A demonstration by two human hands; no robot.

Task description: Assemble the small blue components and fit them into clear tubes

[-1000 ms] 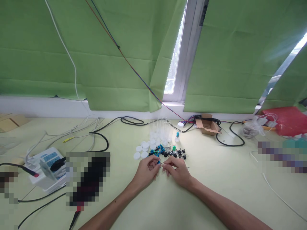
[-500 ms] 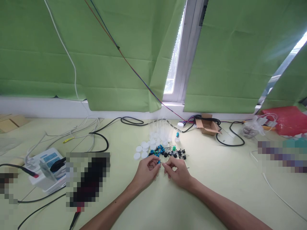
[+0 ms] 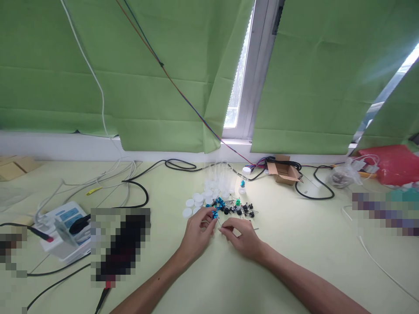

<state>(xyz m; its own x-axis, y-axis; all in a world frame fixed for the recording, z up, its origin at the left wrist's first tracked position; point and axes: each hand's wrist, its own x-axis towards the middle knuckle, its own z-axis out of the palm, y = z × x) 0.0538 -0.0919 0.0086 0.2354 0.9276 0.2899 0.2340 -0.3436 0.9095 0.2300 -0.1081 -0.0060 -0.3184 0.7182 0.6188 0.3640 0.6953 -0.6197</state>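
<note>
My left hand [image 3: 198, 229] pinches a small blue part [image 3: 214, 214] between thumb and fingertips. A thin metal pin [image 3: 219, 223] slants down to the right from that blue part. At the pin's lower end are the closed fingertips of my right hand [image 3: 244, 235]. Just beyond both hands lies a loose pile of similar pinned pieces: blue ones [image 3: 220, 203], a green one [image 3: 238, 202] and several black ones [image 3: 251, 214]. White round caps [image 3: 190, 203] lie to the left of the pile, some partly hidden by my left hand.
Clear tubes [image 3: 218, 176] stand behind the pile. Apart from them, a white-capped tube [image 3: 242, 183] holds a blue piece. Farther back are an open cardboard box [image 3: 284, 172] and black cables [image 3: 180, 165]. A white power strip [image 3: 62, 231] with cords sits at left.
The blue part has tilted in my left hand, its pin now slanting toward my right hand. My right fingertips have moved slightly left and down, onto the pin's end.
</note>
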